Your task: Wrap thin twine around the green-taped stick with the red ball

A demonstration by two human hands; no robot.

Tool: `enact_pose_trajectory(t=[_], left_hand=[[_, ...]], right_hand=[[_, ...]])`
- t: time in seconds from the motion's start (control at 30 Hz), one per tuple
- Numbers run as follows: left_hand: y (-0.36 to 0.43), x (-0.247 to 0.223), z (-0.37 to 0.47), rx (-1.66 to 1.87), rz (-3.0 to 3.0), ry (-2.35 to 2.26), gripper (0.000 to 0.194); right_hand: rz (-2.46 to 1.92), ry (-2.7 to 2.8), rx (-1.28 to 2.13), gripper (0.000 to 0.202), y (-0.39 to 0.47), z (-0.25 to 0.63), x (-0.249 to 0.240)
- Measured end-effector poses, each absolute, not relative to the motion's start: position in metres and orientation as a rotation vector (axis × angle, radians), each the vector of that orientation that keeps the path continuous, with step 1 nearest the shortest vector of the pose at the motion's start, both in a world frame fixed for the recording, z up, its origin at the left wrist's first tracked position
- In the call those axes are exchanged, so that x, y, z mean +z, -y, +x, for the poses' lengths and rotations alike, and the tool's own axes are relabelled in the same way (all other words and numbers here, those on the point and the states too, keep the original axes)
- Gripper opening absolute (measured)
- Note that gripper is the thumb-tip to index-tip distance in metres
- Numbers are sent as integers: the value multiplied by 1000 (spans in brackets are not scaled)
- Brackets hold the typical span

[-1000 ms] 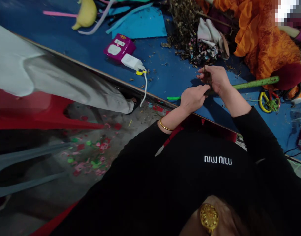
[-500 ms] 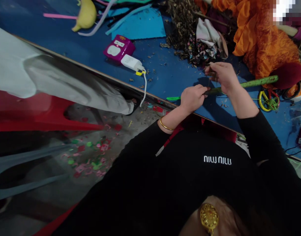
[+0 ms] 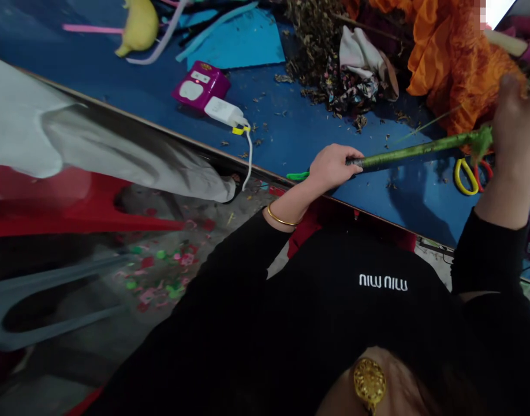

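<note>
My left hand (image 3: pixel 334 166) is closed round the dark, wrapped end of a long green stick (image 3: pixel 414 151), low over the blue table. A bright green loop (image 3: pixel 298 175) pokes out on the other side of that hand. At the right, my right hand (image 3: pixel 516 121) is raised near the stick's far end and smeared by motion, its fingers unclear. A tangle of green thread (image 3: pixel 480 141) hangs beside it, and a thin strand runs above the stick. Scissors with yellow and red handles (image 3: pixel 466 176) lie below the stick's far end.
Orange cloth (image 3: pixel 459 75), dried plant matter (image 3: pixel 312 46) and a patterned cloth (image 3: pixel 351 86) lie at the back. A purple power socket (image 3: pixel 202 86) with a white charger (image 3: pixel 224 110) sits left, near a yellow stuffed shape (image 3: pixel 140 26). Someone in pale clothing (image 3: pixel 130 150) is beyond the table edge.
My right hand has moved from beside my left hand far to the right. The green thread tangle has risen from the scissors to the stick's far end. My left hand keeps its hold.
</note>
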State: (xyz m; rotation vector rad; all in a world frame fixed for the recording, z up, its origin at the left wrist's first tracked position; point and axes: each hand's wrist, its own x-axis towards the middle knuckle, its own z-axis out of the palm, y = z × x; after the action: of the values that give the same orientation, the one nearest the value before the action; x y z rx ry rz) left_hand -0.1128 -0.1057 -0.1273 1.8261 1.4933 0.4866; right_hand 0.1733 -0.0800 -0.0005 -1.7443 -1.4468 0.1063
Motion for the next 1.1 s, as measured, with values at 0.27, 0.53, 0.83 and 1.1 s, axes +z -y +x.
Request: enact_pose_trajectory(t=[0.27,0.53,0.83,1.1], left_hand=[[95,-115,-124,479,1749,-1352,25],[92,-108,-126,447,1569,-1317,26],[72,-68,-125,160,1462,-1185,18],[61,-56,-124,22,1342,-967,19]], right_hand=[[-2175,1725,-194,63,99,207,-47],[-1361,1606,30,32,140,197,-74],[-1343,1182,1047,22,141,96,-147],[-1098,371,1709,20,123,81,-124]])
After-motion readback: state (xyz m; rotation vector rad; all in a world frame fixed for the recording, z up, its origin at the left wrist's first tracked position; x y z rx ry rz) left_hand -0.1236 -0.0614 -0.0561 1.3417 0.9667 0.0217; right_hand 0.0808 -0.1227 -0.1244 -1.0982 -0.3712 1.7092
